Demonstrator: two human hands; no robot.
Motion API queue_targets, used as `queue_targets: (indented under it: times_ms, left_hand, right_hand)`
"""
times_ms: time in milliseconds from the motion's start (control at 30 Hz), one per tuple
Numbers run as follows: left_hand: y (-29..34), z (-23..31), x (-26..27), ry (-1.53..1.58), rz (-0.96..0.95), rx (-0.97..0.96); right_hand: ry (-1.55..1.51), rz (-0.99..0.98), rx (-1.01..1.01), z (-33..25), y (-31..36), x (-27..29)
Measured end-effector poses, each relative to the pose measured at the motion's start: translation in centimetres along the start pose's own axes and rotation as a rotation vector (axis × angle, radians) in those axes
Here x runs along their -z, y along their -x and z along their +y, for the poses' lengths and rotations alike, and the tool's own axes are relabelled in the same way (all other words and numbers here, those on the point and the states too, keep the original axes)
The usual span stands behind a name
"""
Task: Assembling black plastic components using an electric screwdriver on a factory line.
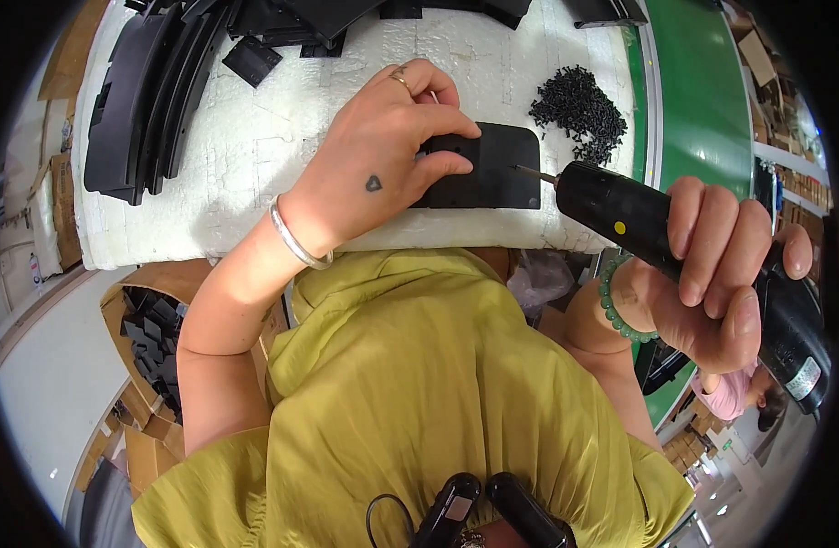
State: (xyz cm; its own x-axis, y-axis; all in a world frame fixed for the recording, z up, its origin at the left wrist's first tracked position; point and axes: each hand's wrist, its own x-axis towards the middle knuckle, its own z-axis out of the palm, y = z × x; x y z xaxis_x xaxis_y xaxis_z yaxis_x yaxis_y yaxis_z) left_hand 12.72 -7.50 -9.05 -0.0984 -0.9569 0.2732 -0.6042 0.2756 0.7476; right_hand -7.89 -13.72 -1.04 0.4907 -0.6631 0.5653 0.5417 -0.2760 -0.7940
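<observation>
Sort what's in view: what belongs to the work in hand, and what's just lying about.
Likely in the work:
- black plate, under the left hand
- electric screwdriver, in the right hand
- heap of black screws

Apparently just lying about:
- stacked black panels, untouched
- small black piece
- clear plastic bag

A cardboard box (176,278) stands at left; a clear plastic bag (541,278) and, farther right, a person in pink (729,396) show.
</observation>
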Motion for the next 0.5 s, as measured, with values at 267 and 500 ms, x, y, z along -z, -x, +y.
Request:
queue_targets:
  times_ms: [267,500]
  left_hand:
    - [1.1,-0.3,0.3,-0.052,-0.015,0.089]
    - [0.4,-1.2,0.8,0.032,-0.221,0.151]
  right_hand:
    - [-0.032,-0.043,-0.032,0.7,-0.8,-1.3]
    - [-0.007,-0.131,-0.071,1.1,-1.5,-2.6]
